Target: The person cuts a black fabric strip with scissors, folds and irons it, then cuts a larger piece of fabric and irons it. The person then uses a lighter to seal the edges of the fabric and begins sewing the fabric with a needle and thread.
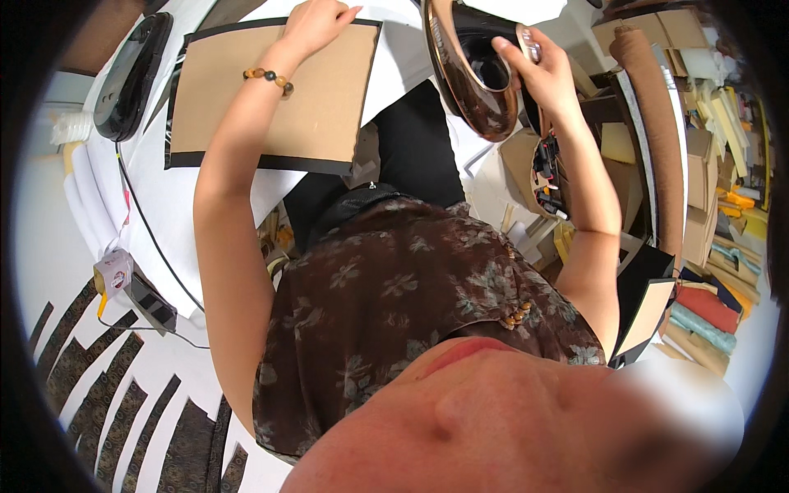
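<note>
A tan board (320,115) with black edging lies in front of me. Over its far edge is my left hand (316,23), a beaded bracelet (268,76) on the wrist. One digit points right; the upper picture edge cuts off the rest, so its grip is unclear. My right hand (546,70) is closed around a glossy brown and black appliance (481,107) with a rounded end, which looks like a clothes iron. My thumb lies over its black middle part. The appliance is tilted, to the right of the board. Its far end is out of the picture.
A black device (131,78) with a cord stands left of the board on a white surface. Dark patterned strips (123,411) lie at lower left, near a phone-like black thing (152,306). A brown roll (653,140), cardboard boxes (699,172) and folded fabrics (707,316) crowd the right.
</note>
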`<state>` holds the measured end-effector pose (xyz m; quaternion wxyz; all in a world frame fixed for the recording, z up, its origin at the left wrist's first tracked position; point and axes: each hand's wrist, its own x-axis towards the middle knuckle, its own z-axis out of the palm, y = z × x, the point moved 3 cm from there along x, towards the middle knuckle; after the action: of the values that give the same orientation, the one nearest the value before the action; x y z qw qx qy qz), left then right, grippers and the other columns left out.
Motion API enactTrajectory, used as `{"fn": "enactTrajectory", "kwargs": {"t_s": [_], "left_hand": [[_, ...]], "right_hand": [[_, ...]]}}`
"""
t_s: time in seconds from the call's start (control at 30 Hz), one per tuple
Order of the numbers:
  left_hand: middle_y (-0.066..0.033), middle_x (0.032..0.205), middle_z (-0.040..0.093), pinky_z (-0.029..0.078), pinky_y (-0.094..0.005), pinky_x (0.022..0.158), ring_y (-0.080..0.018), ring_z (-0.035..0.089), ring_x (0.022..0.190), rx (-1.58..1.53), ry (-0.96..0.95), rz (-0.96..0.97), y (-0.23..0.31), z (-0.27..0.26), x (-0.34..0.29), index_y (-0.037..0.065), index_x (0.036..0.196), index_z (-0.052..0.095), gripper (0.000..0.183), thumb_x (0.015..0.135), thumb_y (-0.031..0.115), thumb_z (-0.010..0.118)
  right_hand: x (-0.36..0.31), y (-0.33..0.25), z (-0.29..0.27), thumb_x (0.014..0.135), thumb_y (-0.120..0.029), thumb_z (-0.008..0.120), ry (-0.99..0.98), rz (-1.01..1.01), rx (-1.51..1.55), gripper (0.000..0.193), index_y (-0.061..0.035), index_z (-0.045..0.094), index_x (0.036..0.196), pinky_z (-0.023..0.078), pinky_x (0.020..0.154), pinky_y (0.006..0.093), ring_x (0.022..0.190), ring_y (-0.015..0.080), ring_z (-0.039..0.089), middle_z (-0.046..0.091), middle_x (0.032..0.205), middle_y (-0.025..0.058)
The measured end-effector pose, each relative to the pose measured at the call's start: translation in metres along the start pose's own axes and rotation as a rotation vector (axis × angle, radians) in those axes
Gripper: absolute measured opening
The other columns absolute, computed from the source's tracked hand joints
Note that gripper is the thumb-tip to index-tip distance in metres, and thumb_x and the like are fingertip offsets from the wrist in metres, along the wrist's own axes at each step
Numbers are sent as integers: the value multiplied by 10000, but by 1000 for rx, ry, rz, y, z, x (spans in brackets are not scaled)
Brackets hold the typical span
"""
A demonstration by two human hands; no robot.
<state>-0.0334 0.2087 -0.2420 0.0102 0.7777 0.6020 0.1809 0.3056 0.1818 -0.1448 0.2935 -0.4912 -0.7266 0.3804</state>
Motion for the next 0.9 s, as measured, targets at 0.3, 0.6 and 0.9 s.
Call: {"fn": "enactTrajectory", "kwargs": {"t_s": [0.3,0.6,0.9], "left_hand": [[-168,1010,585,474,-467,895,-382,570,1000,-426,135,42,5,26,-24,37,940,621,127,856,118,673],[-161,1007,571,481,-446,864,-367,570,985,-528,139,43,2,34,-24,47,975,606,199,834,118,727],[-170,995,575,468,-458,873,-372,559,995,-525,141,-1,-2,41,-25,34,972,593,210,809,85,716]], "right_hand": [[41,-9,40,852,-432,789,-180,-198,-609,478,-80,688,1158,514,565,334,571,222,649,644,687,108],[52,-37,55,893,-319,707,-286,-136,-609,354,-4,613,1023,504,668,472,755,451,635,633,778,247],[74,-40,77,876,-246,714,-339,-258,-641,313,33,578,914,497,663,479,749,460,628,629,763,267]]}}
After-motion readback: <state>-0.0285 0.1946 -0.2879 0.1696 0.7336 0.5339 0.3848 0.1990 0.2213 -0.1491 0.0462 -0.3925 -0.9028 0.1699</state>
